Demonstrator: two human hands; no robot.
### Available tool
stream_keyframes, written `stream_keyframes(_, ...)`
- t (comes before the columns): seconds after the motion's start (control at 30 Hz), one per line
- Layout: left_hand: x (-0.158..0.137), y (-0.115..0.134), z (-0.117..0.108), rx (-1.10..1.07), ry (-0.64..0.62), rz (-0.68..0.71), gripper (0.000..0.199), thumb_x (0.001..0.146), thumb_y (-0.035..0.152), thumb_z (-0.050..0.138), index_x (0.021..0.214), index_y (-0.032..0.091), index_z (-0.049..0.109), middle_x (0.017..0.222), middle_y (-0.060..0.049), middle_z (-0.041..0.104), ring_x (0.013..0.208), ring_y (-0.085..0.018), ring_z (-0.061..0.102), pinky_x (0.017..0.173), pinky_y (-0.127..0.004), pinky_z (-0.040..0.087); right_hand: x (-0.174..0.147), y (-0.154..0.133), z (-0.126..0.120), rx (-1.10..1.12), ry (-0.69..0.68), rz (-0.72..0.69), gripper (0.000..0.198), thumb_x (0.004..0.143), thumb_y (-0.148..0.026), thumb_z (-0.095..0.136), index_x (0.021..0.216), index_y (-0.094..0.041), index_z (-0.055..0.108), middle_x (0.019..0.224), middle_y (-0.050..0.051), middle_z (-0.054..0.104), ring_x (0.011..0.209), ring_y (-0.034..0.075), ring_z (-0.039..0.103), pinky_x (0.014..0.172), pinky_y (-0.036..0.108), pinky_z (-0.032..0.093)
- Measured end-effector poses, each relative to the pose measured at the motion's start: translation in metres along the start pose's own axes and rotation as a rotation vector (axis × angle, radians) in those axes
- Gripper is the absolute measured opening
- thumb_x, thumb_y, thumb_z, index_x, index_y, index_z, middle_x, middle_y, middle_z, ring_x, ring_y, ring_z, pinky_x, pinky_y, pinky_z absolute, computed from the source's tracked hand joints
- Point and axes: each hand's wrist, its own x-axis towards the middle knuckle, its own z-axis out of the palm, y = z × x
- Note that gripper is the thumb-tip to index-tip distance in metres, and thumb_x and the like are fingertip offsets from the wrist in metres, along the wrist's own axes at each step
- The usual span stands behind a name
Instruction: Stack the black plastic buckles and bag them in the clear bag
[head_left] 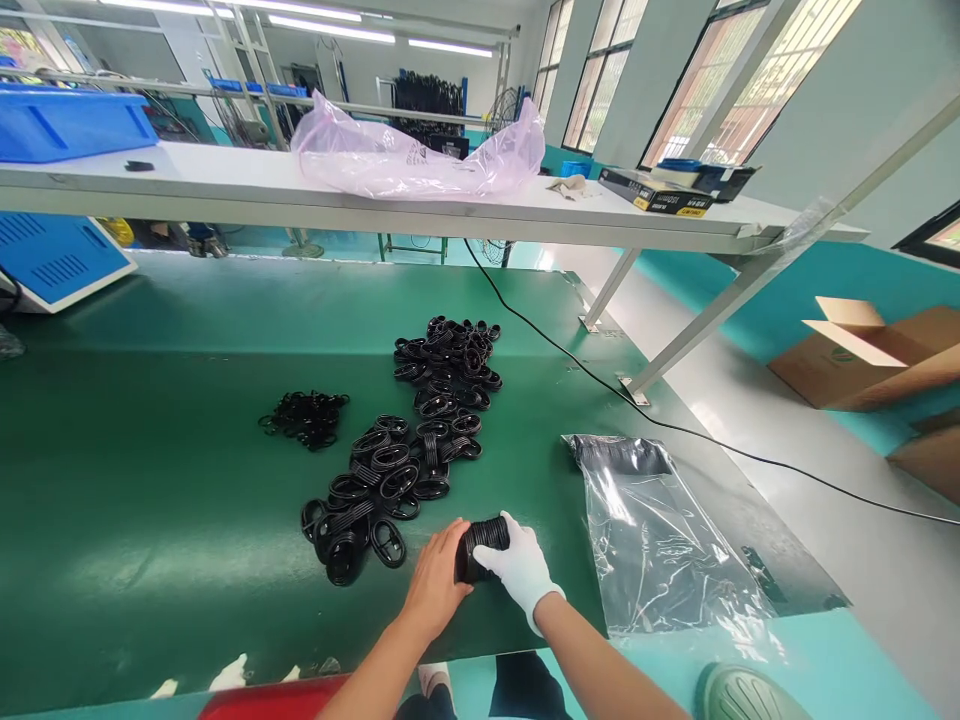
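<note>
My bare left hand (437, 572) and my white-gloved right hand (523, 568) are closed around a stack of black rings (480, 548) near the front edge of the green table. The left hand grips one end and the right hand the other. The stack lies on its side, its ridged edges showing between my fingers. Just beyond and to the left, black oval rings (390, 457) lie in a long heap, many of them grouped in stacks. A smaller pile of thin black pieces (306, 418) sits further left; their exact kind is too small to tell.
A clear plastic bag (660, 540) with dark contents at its far end lies to the right. A black cable (570, 358) crosses the table. The white shelf (247, 195) spans the back, carrying a blue bin (71, 125) and pink plastic film (405, 160). A cardboard box (847, 360) stands right.
</note>
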Motion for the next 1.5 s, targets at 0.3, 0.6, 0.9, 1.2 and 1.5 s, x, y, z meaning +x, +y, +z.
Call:
stream_keyframes(0.3,0.015,-0.001,0.007,-0.103,0.028,0.025,0.075,0.058,0.002,0.059,0.125,0.025,0.037,0.136,-0.001,0.040,0.124,-0.018,0.037,0.105,-0.035,0.029,0.009,0.000,-0.011,0.019,0.023,-0.038,0.072,0.062,-0.036,0.062,0.127,-0.011,0.042,0.113,0.014,0.053,0.101,0.023,0.055,0.089,0.030,0.041)
stream_keyframes(0.6,0.017,0.002,0.004,-0.028,-0.011,0.047,0.081,0.056,0.006,0.063,0.129,0.026,0.034,0.139,-0.002,0.037,0.127,-0.022,0.033,0.105,-0.039,0.027,0.000,-0.014,0.003,-0.125,0.094,0.069,0.090,0.056,-0.050,0.063,0.130,-0.010,0.033,0.118,0.017,0.045,0.107,0.030,0.051,0.089,0.036,0.041)
stream_keyframes(0.9,-0.025,-0.026,-0.068,0.605,0.126,-0.193,0.024,0.078,0.016,0.043,0.095,0.018,0.059,0.093,-0.008,0.062,0.094,-0.024,0.052,0.082,-0.036,0.036,0.004,-0.007,0.005,-0.103,0.064,0.070,0.093,0.055,-0.051,0.062,0.132,-0.010,0.029,0.121,0.017,0.041,0.109,0.030,0.048,0.090,0.038,0.039)
stream_keyframes(1.2,-0.021,0.005,-0.021,0.532,0.031,-0.066,0.014,0.078,0.021,0.048,0.080,0.022,0.062,0.090,-0.005,0.063,0.093,-0.022,0.050,0.083,-0.036,0.033,0.004,-0.006,0.004,-0.115,0.074,0.056,0.086,0.056,-0.050,0.064,0.128,-0.012,0.035,0.117,0.015,0.043,0.105,0.028,0.051,0.089,0.036,0.040)
stream_keyframes(1.5,-0.017,0.001,-0.053,0.448,-0.050,-0.022,0.050,0.066,0.007,0.050,0.111,0.028,0.051,0.119,0.000,0.053,0.113,-0.020,0.042,0.089,-0.032,0.034,0.002,-0.007,0.003,-0.100,0.071,0.055,0.091,0.055,-0.050,0.063,0.130,-0.009,0.033,0.118,0.016,0.042,0.105,0.029,0.051,0.090,0.036,0.040)
